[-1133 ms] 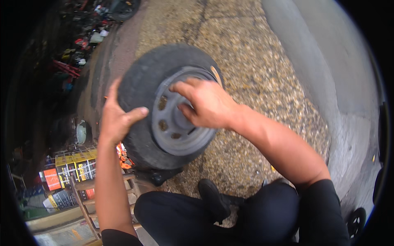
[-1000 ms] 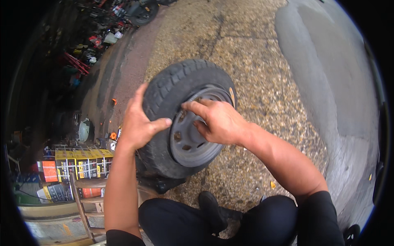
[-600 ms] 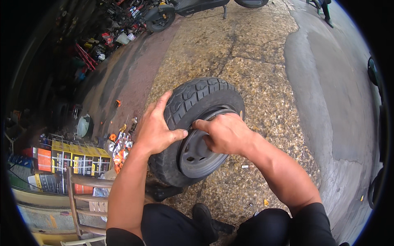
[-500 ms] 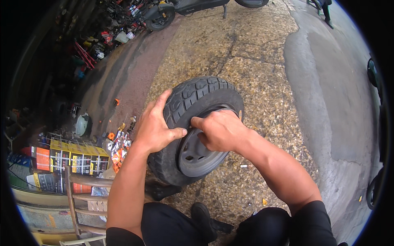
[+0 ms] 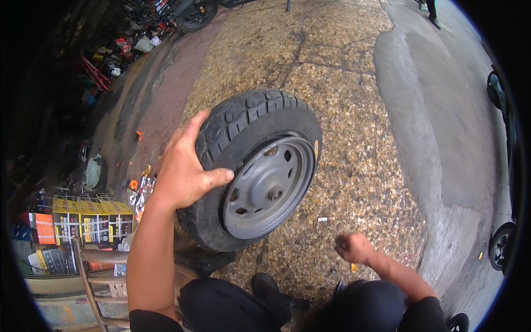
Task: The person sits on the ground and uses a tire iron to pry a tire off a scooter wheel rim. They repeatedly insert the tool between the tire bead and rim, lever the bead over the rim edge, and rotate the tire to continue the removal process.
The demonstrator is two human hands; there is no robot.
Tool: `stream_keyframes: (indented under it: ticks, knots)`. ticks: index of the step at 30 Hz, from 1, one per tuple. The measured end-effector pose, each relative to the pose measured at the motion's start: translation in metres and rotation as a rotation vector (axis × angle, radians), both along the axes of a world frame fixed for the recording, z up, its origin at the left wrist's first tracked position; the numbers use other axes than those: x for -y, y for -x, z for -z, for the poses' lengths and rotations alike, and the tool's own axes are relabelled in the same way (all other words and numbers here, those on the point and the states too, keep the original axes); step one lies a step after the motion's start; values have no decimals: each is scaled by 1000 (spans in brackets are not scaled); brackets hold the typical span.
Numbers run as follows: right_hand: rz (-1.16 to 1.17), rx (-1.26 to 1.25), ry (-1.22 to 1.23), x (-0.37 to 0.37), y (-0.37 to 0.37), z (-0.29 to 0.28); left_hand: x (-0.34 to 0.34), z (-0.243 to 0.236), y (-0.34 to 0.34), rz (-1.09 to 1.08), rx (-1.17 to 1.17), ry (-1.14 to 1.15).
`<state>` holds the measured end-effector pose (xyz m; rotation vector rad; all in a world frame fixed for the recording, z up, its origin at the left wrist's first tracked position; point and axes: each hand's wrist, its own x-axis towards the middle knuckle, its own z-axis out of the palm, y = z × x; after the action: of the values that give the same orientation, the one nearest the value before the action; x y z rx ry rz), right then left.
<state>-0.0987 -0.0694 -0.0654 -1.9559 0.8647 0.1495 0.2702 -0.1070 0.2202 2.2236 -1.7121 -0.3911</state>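
A small vehicle wheel (image 5: 268, 174), a black knobbly tyre (image 5: 221, 130) on a grey metal rim, stands tilted in front of me with its hub side facing up to the right. My left hand (image 5: 185, 166) grips the tyre's left side, thumb on the sidewall near the rim and fingers over the tread. Away from the wheel, to the lower right above my knee, is my right hand (image 5: 355, 247). Its fingers are curled and dark at the tips; whether anything is inside them is hidden.
At left, yellow-black boxes (image 5: 91, 218) stand behind a wooden chair (image 5: 102, 256). A small white piece (image 5: 322, 219) lies on the speckled floor right of the wheel. A parked scooter (image 5: 196, 14), piled clutter and a person's leg (image 5: 433, 12) are farther off.
My right hand has left the rim and moved down to the right, uncovering the hub. The left hand stays on the tyre. The whole view has shifted slightly.
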Motion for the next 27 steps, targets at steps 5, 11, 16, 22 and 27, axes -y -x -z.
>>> stream_keyframes:
  ticks: [5, 11, 16, 22, 27]
  knots:
    - [131, -76, -168, -11, 31, 10, 7, -4, 2, 48, 30, 11]
    - [-53, 136, 66, 85, -32, -65, 15, -5, -2, 114, 19, -11]
    - [-81, 497, -112, 118, -130, -151, 19, -2, -6, 175, 41, 7]
    - [709, 674, -1015, 85, -226, -156, 20, -3, -7, 134, 24, -40]
    - [967, 897, -1175, 66, -247, -142, 17, -1, -15, 183, 17, -3]
